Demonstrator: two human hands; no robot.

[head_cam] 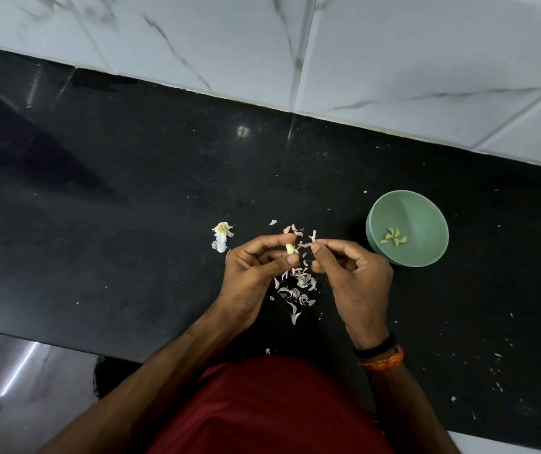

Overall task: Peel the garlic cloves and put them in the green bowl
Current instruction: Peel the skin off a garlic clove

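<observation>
My left hand (256, 267) pinches a pale yellow garlic clove (290, 249) between thumb and fingers, above the black counter. My right hand (351, 273) is just to its right and pinches a strip of papery garlic skin (312, 239) at its fingertips. The green bowl (426, 208) stands on the counter to the right of my right hand, with several peeled cloves (393, 236) in its bottom. A heap of pinkish peel scraps (298, 286) lies on the counter under and between my hands.
The garlic bulb's root stub with white skin (221, 235) lies left of my left hand. The black counter (131, 208) runs to a white tiled wall (328, 44) behind. Small peel flecks dot the counter at the right. The front edge is near my body.
</observation>
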